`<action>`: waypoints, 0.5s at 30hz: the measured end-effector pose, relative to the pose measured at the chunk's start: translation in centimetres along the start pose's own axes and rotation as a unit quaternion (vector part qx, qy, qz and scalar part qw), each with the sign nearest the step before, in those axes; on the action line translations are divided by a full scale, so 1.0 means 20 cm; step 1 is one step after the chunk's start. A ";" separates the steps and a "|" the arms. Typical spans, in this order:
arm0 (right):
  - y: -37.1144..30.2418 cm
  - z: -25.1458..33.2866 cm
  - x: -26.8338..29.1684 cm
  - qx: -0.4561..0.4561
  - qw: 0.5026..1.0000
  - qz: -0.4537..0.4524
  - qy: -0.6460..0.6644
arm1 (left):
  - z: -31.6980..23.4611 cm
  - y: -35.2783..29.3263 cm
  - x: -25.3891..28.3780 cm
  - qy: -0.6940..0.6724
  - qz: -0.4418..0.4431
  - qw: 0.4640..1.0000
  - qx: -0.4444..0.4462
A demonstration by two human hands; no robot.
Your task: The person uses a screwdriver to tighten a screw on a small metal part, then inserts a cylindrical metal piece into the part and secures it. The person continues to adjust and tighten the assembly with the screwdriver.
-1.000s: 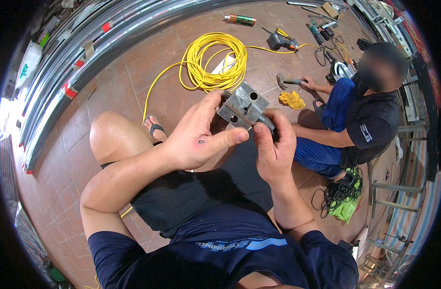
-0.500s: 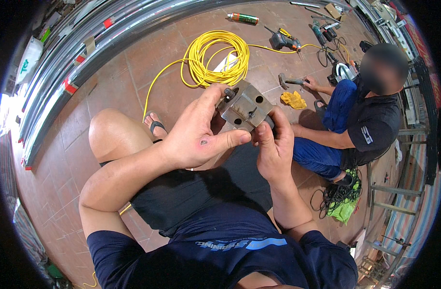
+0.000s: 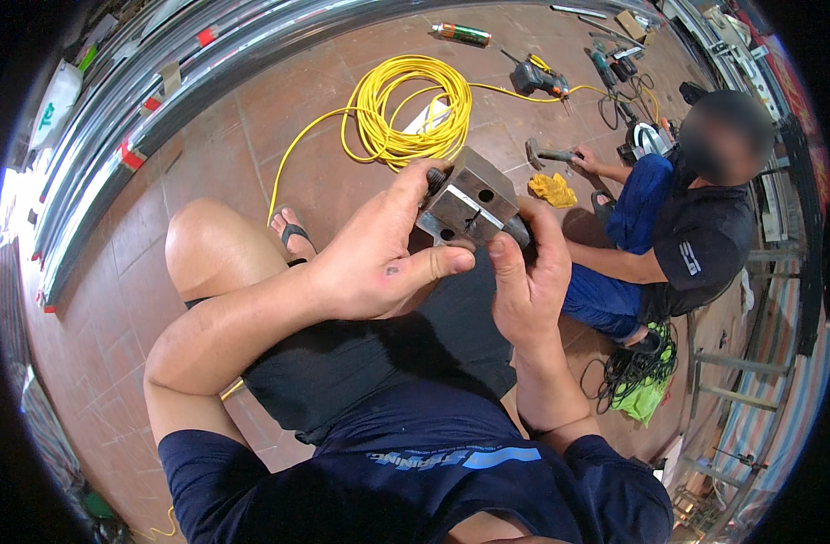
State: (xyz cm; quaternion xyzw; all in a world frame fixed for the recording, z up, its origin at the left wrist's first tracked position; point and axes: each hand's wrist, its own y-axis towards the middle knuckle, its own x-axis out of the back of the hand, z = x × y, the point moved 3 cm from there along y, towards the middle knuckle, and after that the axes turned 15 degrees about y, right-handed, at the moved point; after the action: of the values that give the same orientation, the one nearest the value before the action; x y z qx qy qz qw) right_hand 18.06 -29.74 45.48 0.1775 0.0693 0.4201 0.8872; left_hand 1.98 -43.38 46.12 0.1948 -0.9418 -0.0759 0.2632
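Observation:
Both my hands hold a heavy metal block (image 3: 487, 186) with round holes in its face and a bright strip across it. My left hand (image 3: 369, 263) grips its left side, thumb along the lower edge, fingers curled near a dark bolt (image 3: 436, 179) that sticks out at the block's upper left. On the right side my right hand (image 3: 533, 276) pinches the block with its thumb in front and fingers behind. The block is tilted, held up above my lap. Its far side and some of my fingertips are hidden.
Beyond the block lie a coiled yellow cable (image 3: 378, 109), a spray can (image 3: 462, 34) and a cordless drill (image 3: 537, 77). At right, a co-worker (image 3: 705, 222) sits holding a hammer (image 3: 553, 155) near yellow gloves (image 3: 553, 189). Long metal profiles (image 3: 97, 181) are stacked at left.
The block has turned slightly in my hands, and its strip now catches the light. My right hand has shifted a little to the right, still holding on.

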 end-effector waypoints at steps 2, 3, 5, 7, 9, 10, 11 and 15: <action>0.00 0.00 0.00 0.002 1.000 0.001 0.007 | 0.00 0.00 0.00 0.002 -0.002 1.000 0.003; 0.01 -0.01 0.00 0.005 1.000 0.003 0.004 | 0.00 0.00 0.00 0.014 -0.005 1.000 -0.001; 0.01 -0.01 0.01 0.004 1.000 0.005 -0.001 | 0.00 0.01 0.00 0.040 -0.009 0.999 -0.007; 0.01 -0.01 0.01 -0.002 1.000 0.005 -0.005 | 0.00 0.01 0.01 0.025 -0.004 1.000 0.002; 0.00 -0.01 0.02 -0.012 1.000 0.006 -0.003 | 0.00 0.02 0.01 0.018 -0.004 1.000 0.009; 0.00 -0.01 0.02 -0.021 1.000 0.003 -0.003 | 0.00 0.02 0.01 0.018 -0.005 1.000 0.010; 0.00 -0.01 0.01 -0.022 1.000 0.003 0.004 | 0.00 0.02 0.01 0.017 -0.007 1.000 0.012; 0.00 -0.01 0.01 -0.023 1.000 -0.008 0.003 | 0.02 0.01 0.01 0.022 0.008 0.999 0.034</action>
State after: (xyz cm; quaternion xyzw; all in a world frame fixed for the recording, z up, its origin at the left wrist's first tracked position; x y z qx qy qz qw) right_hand 18.16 -29.62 45.23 0.1547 0.0638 0.4155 0.8940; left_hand 1.60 -43.31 45.96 0.1979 -0.9392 -0.0375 0.2781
